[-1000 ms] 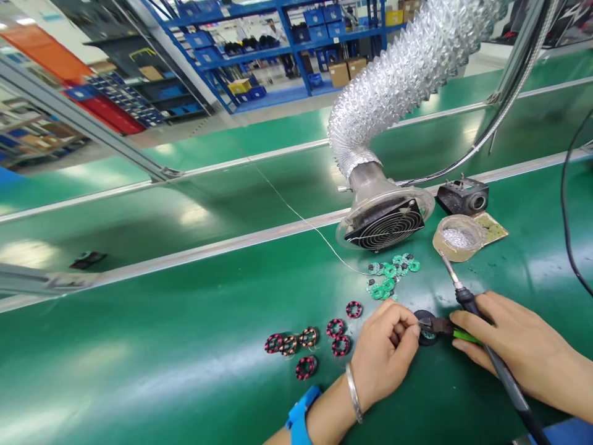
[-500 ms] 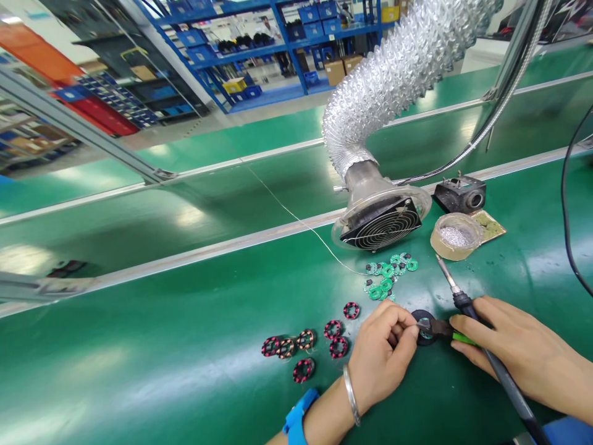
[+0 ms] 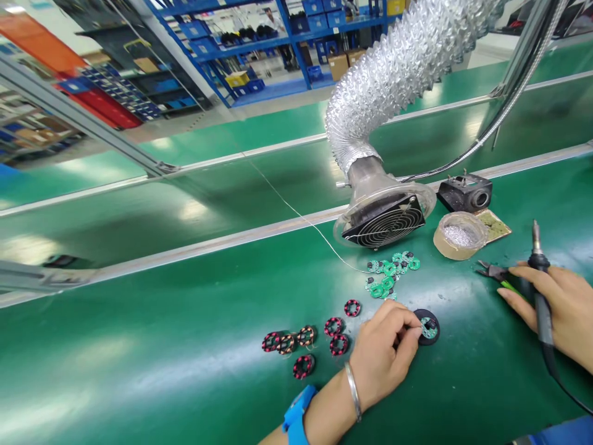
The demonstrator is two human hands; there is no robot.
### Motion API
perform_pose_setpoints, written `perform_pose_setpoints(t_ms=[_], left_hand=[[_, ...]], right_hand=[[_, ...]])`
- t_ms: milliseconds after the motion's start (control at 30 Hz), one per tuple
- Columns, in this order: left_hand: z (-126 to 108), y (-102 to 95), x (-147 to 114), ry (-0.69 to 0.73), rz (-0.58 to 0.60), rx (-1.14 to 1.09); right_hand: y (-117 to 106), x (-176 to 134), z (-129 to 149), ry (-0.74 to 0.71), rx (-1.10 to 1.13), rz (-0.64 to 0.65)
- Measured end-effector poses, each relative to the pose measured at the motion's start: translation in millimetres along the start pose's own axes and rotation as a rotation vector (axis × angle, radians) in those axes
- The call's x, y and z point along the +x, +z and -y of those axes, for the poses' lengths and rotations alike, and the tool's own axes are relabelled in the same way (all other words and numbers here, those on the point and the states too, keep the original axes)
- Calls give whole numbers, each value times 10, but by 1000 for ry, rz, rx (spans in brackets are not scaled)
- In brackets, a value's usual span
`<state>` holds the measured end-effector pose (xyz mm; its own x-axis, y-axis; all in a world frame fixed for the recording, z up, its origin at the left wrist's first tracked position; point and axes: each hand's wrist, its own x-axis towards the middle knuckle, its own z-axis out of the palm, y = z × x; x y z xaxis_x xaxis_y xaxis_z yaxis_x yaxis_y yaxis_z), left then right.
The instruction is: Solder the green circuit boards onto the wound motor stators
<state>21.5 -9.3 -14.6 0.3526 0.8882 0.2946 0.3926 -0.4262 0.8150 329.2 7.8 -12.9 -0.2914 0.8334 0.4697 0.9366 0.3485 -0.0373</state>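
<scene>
My left hand is closed in a pinch at the left edge of a black round part. What sits between its thumb and forefinger is hidden. Inside that part lies a green round circuit board with a small black component. Off to the right, my right hand holds a soldering iron, tip pointing up and away. The same hand keeps hold of wire cutters with green handles, their jaws apart. Several small green ring-shaped boards lie beyond my left hand.
Several wound ring coils in red, copper and black lie left of my left hand. A fume extractor hangs over the bench. Behind the cutters stand a tub of silvery bits, a sponge tray and a black holder.
My right hand has moved right with the cutters and soldering iron, away from the black round part. The iron now points more upright. My left hand has stayed at the part's edge.
</scene>
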Motion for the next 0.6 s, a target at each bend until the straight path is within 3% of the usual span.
perform_pose_setpoints(t_ms=[100, 300, 467, 600], left_hand=[[12, -14, -5, 85, 33, 135], [-11, -67, -45, 258, 77, 457], [-52, -83, -44, 288, 65, 533], [-71, -94, -38, 307, 82, 575]], right_hand=[[-78, 59, 171, -31, 153, -65], [-205, 171, 644, -67, 439, -79], [-304, 227, 891, -146, 539, -51], [-423, 214, 974, -122, 681, -6]])
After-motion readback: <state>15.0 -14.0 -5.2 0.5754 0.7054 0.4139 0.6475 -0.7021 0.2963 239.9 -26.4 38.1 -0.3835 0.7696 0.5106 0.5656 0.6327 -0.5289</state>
